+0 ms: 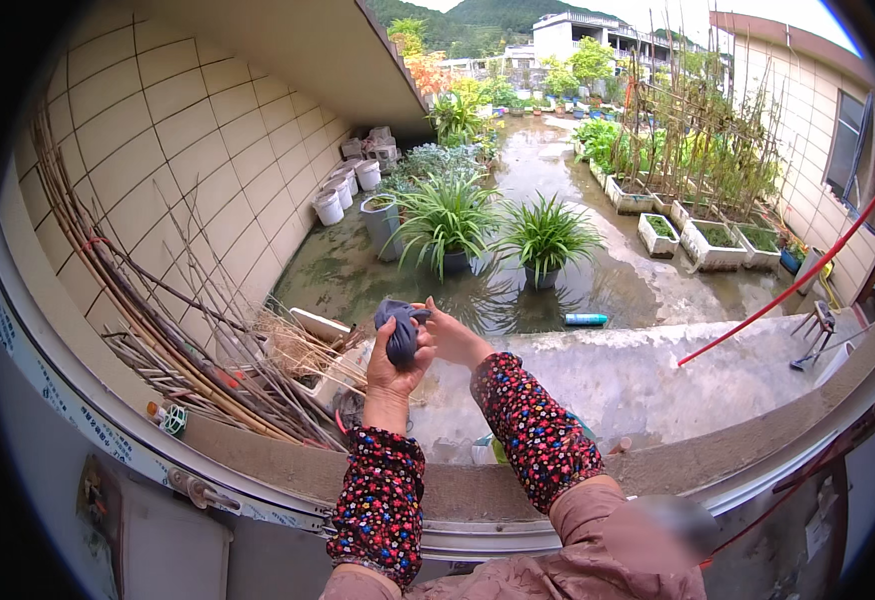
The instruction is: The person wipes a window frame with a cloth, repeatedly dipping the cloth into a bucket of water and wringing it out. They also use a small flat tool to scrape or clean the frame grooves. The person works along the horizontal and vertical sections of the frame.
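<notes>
Bunched up in both hands is a dark grey-blue cloth (401, 341), held out past the sill (280, 457) of an open window. My left hand (396, 375) wraps it from below, with the thumb along its near side. My right hand (449, 337) grips its right end, and the fingers of the two hands meet there. Part of the cloth is hidden behind the fingers. Floral sleeve covers (535, 427) reach over both forearms.
Bamboo poles and dry sticks (182, 352) lean at the left against a tiled wall (182, 127). Beyond a concrete ledge (557, 375) are potted plants (546, 240), a teal can (586, 319) and wet ground. A red pole (790, 281) slants across the right.
</notes>
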Tool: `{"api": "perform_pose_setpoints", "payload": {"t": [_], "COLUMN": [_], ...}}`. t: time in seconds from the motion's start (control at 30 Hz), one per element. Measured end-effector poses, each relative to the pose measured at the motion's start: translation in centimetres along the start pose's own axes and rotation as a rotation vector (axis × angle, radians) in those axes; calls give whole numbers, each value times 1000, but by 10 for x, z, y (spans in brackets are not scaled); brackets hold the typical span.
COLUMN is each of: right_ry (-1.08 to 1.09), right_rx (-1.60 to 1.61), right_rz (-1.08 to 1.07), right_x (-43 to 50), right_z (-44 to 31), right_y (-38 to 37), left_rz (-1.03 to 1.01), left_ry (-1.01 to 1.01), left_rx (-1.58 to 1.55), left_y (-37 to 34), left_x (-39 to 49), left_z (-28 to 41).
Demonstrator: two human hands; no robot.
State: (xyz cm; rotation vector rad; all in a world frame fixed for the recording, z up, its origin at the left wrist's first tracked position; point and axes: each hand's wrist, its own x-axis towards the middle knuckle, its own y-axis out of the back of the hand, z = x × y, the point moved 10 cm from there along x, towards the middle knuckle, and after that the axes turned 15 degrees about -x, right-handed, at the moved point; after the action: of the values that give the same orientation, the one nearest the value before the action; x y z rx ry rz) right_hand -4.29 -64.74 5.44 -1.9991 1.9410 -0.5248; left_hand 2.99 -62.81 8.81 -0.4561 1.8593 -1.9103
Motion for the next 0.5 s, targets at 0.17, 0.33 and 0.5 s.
{"api": "perform_pose_setpoints", "payload": {"t": [0.17,0.33,0.5], "right_ry": [277,198,117], "right_rx": [303,0,-858], "right_rz": [-220,-133,-1], "right_x": [0,34,80], "right_z": [-42,-75,-71], "right_y": [-71,-56,-51], "left_rz": [-120,-189,237], "left_ry": [-59,177,34], "left_rx": [-206,-192,662], "left_y": [-5,-31,14], "left_x": [6,-11,5], "left_z": [-5,-20,21]}}
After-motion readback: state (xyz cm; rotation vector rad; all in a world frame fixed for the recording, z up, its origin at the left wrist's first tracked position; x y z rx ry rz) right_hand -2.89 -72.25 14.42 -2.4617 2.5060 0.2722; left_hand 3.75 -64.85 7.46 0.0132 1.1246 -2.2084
